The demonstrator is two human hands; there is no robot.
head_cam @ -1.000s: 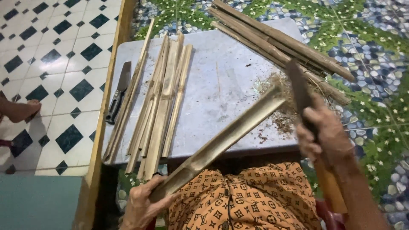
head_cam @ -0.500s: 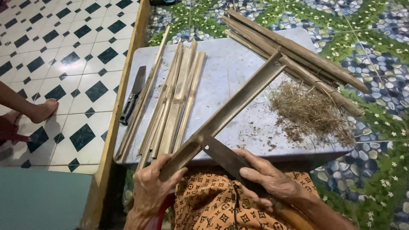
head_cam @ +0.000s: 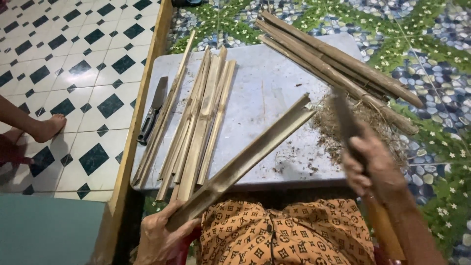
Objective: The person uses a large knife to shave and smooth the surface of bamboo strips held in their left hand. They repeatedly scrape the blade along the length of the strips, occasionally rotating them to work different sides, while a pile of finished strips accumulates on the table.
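Note:
My left hand (head_cam: 159,235) grips the near end of a long split bamboo piece (head_cam: 245,162) that slants up to the right over the grey board (head_cam: 265,88). My right hand (head_cam: 373,167) is raised to the right of it and holds a large dark-bladed knife (head_cam: 343,118), blurred by motion, its blade apart from the bamboo. A pile of fine shavings (head_cam: 333,127) lies on the board under the blade.
Several split bamboo strips (head_cam: 196,122) lie side by side on the board's left half, with a second knife (head_cam: 153,110) beside them. Uncut bamboo poles (head_cam: 338,64) lie across the far right corner. Another person's bare foot (head_cam: 46,127) rests on the tiled floor at left.
My right hand has swung the knife from low beside the bamboo's near end up and out to the right. The left hand still holds the bamboo.

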